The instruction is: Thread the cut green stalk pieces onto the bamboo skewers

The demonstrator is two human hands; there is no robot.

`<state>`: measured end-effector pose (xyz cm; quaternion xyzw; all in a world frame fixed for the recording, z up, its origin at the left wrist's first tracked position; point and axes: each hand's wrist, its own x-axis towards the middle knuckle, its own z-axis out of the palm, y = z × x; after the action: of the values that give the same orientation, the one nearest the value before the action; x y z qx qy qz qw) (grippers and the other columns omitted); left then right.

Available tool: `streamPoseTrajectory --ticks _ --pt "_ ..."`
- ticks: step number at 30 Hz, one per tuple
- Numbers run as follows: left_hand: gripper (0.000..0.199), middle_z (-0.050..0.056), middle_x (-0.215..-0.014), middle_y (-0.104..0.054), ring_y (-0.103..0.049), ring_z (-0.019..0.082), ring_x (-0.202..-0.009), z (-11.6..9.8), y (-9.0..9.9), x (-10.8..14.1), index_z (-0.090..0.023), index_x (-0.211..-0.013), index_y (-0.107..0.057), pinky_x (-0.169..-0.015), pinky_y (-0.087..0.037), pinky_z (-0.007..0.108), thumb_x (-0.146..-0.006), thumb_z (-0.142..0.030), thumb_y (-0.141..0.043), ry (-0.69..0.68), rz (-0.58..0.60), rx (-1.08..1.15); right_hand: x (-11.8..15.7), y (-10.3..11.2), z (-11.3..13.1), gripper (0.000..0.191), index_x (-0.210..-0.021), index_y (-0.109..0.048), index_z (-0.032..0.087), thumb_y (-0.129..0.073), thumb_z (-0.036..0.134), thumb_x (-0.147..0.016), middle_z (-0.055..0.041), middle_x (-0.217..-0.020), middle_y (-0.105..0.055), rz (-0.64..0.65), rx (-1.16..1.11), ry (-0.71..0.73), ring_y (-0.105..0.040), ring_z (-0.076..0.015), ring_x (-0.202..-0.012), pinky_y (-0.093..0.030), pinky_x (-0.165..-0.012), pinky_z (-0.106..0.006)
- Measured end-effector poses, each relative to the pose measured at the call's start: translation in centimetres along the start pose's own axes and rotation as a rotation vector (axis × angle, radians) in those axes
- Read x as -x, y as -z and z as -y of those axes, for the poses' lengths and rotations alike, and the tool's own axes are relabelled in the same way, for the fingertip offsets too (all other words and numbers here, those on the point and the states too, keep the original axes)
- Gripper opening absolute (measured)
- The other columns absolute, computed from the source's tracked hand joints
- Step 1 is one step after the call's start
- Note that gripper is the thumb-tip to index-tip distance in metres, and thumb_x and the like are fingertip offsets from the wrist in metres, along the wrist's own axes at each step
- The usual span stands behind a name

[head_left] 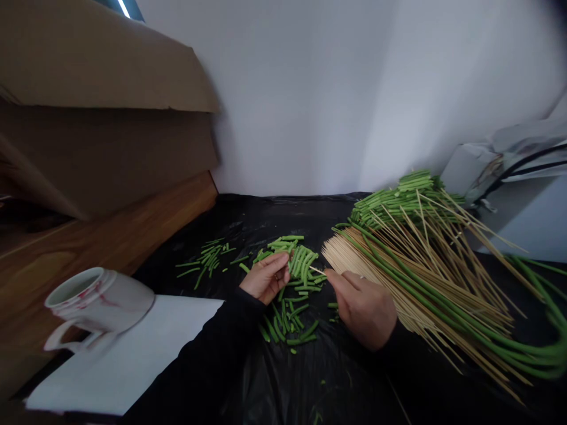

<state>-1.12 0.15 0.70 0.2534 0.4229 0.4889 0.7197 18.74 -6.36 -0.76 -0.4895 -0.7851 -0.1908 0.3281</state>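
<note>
Short cut green stems (303, 262) lie in a loose heap on black plastic sheeting. Over the heap's left side, my left hand (268, 277) is closed in a pinch; what its fingertips hold is too small to make out. My right hand (365, 307) grips a thin wooden skewer (316, 270), its end pointing left toward my left hand. Many more skewers (354, 260) lie in a pile to the right, with long green stems (411, 295) across them. Behind them is a stack of skewered green pieces (385, 206).
A white mug (101, 298) stands on a white sheet (146, 348) at the left. A cardboard box (110, 141) sits on wood behind it. Small cut pieces (210, 257) lie left of centre. A pale wall rises behind; a grey-white box (522, 200) is at the right.
</note>
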Motion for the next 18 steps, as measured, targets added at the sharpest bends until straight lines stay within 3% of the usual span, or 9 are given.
streamPoseTrajectory --ticks 18 --pt "0.017 0.003 -0.067 -0.065 -0.056 0.007 -0.055 0.16 -0.45 0.14 -0.009 -0.071 -0.072 -0.048 -0.045 0.015 -0.057 -0.014 -0.081 -0.093 -0.053 -0.058 0.28 -0.33 0.15 0.028 -0.105 -0.065 0.015 -0.042 0.014 -0.089 -0.0008 -0.067 -0.058 0.020 0.027 -0.011 -0.050 -0.0134 -0.058 -0.027 -0.056 -0.030"
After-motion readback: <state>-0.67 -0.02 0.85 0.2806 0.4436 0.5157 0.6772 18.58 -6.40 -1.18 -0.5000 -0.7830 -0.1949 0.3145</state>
